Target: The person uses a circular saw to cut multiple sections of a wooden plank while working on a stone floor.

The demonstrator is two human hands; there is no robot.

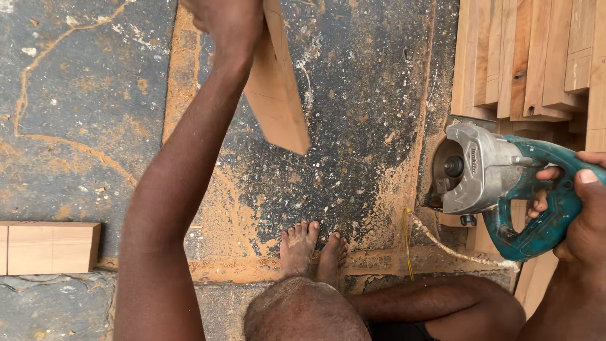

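My left hand is raised at the top of the view and grips a flat wooden board that slants down to the right above the floor. My right hand is closed round the teal handle of a hand-held circular saw with a grey metal housing. The saw hangs at the right, just in front of a stack of wooden planks. The blade itself is mostly hidden by the guard. A frayed cord trails from the saw.
My bare feet stand on a dark floor dusted with orange sawdust. A short wooden block lies at the left edge. My knee and thigh fill the bottom middle.
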